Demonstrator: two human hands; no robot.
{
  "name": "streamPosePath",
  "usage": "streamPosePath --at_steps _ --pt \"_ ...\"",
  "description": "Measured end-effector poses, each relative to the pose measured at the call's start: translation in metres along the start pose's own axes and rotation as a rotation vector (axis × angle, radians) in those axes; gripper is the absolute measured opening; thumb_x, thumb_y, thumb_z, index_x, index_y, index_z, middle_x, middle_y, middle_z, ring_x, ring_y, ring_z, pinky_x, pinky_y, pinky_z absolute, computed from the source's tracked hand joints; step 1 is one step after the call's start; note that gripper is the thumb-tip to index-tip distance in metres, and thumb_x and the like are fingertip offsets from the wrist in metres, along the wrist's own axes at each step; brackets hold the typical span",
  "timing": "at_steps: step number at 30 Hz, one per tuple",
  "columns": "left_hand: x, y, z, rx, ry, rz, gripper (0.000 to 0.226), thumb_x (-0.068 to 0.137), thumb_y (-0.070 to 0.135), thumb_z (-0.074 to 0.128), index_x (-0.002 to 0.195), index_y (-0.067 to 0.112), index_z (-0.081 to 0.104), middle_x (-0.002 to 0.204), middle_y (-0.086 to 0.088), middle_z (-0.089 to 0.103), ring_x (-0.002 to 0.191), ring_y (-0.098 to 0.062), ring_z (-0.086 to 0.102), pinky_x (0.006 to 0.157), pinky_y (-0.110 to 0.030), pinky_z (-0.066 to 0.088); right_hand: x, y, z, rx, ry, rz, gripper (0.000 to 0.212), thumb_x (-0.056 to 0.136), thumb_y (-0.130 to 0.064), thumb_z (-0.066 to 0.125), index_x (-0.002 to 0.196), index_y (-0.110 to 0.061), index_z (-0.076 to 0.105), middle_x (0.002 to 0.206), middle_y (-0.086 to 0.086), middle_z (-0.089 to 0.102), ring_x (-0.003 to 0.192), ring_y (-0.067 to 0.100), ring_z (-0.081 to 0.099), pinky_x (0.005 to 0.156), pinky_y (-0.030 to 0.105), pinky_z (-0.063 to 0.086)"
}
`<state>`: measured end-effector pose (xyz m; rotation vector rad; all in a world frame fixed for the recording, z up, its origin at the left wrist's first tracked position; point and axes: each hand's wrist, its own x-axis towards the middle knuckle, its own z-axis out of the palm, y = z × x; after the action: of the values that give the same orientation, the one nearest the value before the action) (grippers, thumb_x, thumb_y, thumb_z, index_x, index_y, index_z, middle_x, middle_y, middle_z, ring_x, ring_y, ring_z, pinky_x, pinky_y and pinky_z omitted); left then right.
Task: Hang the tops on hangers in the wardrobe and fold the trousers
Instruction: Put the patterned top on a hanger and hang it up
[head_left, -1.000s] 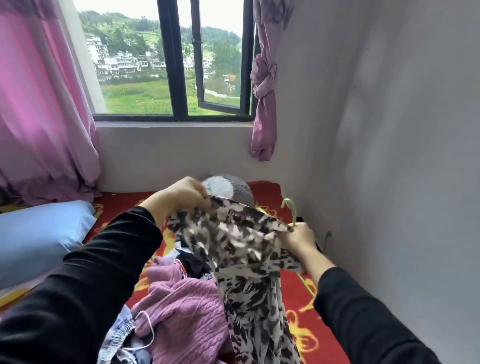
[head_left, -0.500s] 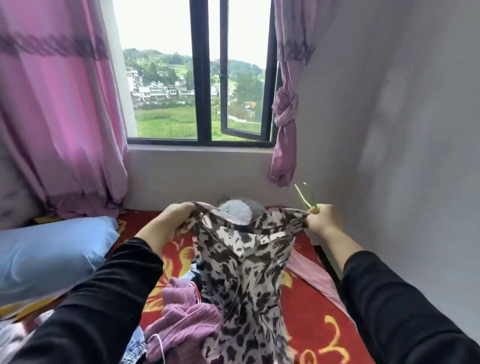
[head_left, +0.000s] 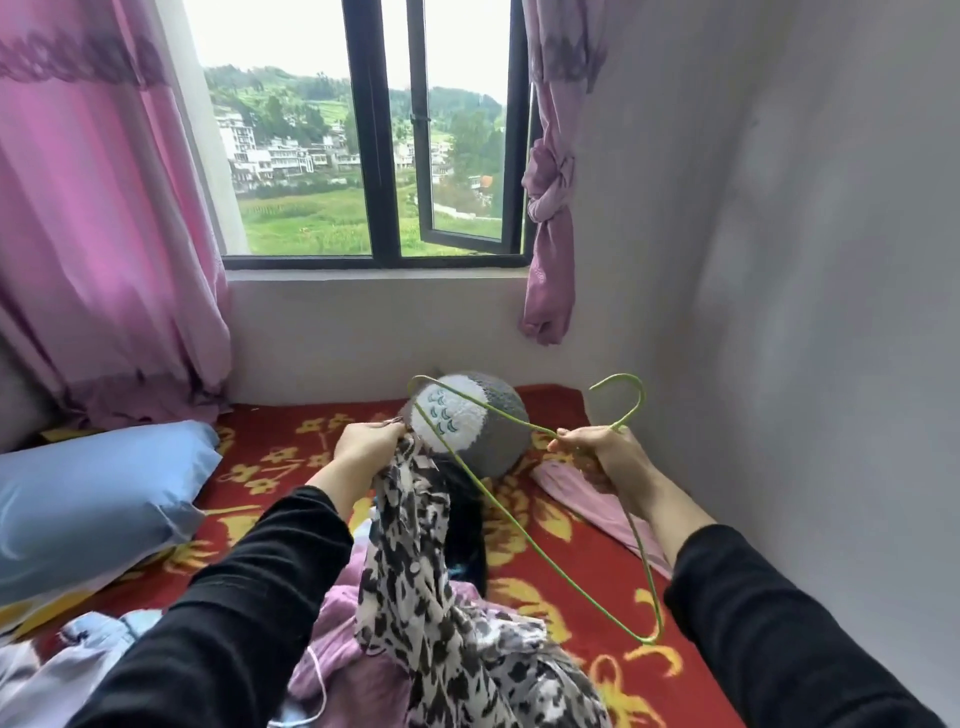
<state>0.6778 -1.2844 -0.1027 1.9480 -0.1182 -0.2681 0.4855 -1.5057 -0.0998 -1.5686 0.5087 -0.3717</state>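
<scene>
Left hand (head_left: 366, 447) pinches the upper edge of the black-and-white patterned top (head_left: 415, 561). Right hand (head_left: 605, 457) is clenched around the green wire hanger (head_left: 566, 570) just below its hook. The red flowered blanket (head_left: 582, 680) covers the bed. The blue pillow (head_left: 93, 499) lies at the left. The top hangs from the left hand down onto the blanket, over a purple sweater (head_left: 332, 639). A grey-and-white plush toy (head_left: 498, 431) rests by the wall. The hanger is held outside the top, one end near the left hand.
</scene>
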Motion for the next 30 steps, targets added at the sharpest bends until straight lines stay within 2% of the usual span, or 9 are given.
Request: streamPosePath --at_steps 5,9,13,15,18,21,23,25,30 --pt "0.002 -0.011 -0.011 0.172 0.073 0.052 0.036 0.089 0.047 0.061 0.103 0.016 0.075 0.086 -0.001 0.07 0.085 -0.022 0.061 0.078 -0.026 0.043 -0.011 0.026 -0.013 -0.109 -0.074 0.163 0.015 0.072 -0.016 0.067 0.067 -0.001 0.07 0.043 -0.004 0.031 0.036 0.009 0.021 0.038 0.017 0.015" --pt "-0.008 -0.01 -0.011 0.138 -0.112 0.113 0.035 0.087 0.05 0.063 0.098 0.019 0.075 0.08 -0.003 0.071 0.072 -0.02 0.06 0.066 -0.027 0.044 -0.019 0.03 0.005 -0.2 -0.152 0.152 0.02 0.077 -0.014 0.067 0.057 -0.015 0.072 0.045 -0.002 0.033 0.039 0.011 0.024 0.044 0.023 0.015" --pt "-0.03 0.003 -0.003 0.098 -0.298 0.161 0.032 0.087 0.048 0.063 0.094 0.019 0.074 0.056 0.007 0.044 0.043 -0.006 0.035 0.041 -0.017 0.031 -0.017 0.023 0.041 -0.249 -0.181 0.052 0.023 0.084 -0.003 0.063 0.064 -0.012 0.071 0.039 -0.011 0.048 0.035 0.0 0.037 0.039 0.014 0.028" --pt "-0.04 0.011 -0.002 0.11 -0.391 0.181 0.032 0.089 0.047 0.062 0.095 0.019 0.074 0.06 0.003 0.049 0.049 -0.01 0.039 0.047 -0.021 0.035 -0.015 0.021 0.056 -0.335 -0.195 0.013 0.016 0.084 0.001 0.062 0.074 -0.005 0.073 0.05 -0.008 0.06 0.046 -0.001 0.048 0.049 0.013 0.036" --pt "-0.052 0.015 -0.009 0.172 -0.559 0.209 0.024 0.088 0.038 0.065 0.102 0.021 0.075 0.082 -0.005 0.069 0.069 -0.016 0.055 0.067 -0.03 0.049 -0.014 0.02 0.068 -0.286 -0.166 -0.003 0.019 0.08 0.007 0.057 0.079 0.0 0.074 0.071 0.009 0.066 0.066 0.015 0.054 0.064 0.026 0.043" --pt "-0.054 0.009 -0.016 0.332 -0.686 0.283 0.027 0.085 0.039 0.067 0.11 0.029 0.073 0.103 0.003 0.064 0.095 -0.014 0.053 0.092 -0.036 0.043 -0.011 0.018 0.07 -0.197 -0.16 0.002 0.026 0.076 0.009 0.057 0.071 -0.007 0.075 0.075 0.017 0.066 0.073 0.024 0.056 0.072 0.035 0.046" --pt "-0.049 0.001 -0.017 0.551 -0.603 0.361 0.041 0.081 0.041 0.065 0.122 0.043 0.061 0.122 0.011 0.05 0.117 -0.009 0.036 0.103 -0.033 0.031 -0.012 0.018 0.071 -0.135 -0.188 0.011 0.027 0.077 0.011 0.056 0.07 -0.007 0.076 0.073 0.016 0.066 0.072 0.025 0.055 0.07 0.032 0.045" --pt "-0.048 -0.005 -0.016 0.846 -0.508 0.439 0.053 0.079 0.034 0.057 0.13 0.048 0.049 0.127 0.011 0.044 0.124 -0.013 0.029 0.104 -0.038 0.023 -0.016 0.02 0.072 -0.082 -0.204 0.019 0.027 0.078 0.012 0.056 0.071 -0.006 0.076 0.066 0.011 0.063 0.062 0.02 0.052 0.058 0.023 0.042" --pt "-0.041 -0.018 -0.017 1.014 -0.345 0.513 0.043 0.087 0.013 0.047 0.119 0.038 0.06 0.119 0.008 0.063 0.12 -0.018 0.051 0.11 -0.049 0.019 -0.027 0.019 0.066 -0.029 -0.165 0.047 0.021 0.08 0.012 0.054 0.088 0.007 0.073 0.055 0.003 0.059 0.041 0.003 0.043 0.04 0.012 0.031"
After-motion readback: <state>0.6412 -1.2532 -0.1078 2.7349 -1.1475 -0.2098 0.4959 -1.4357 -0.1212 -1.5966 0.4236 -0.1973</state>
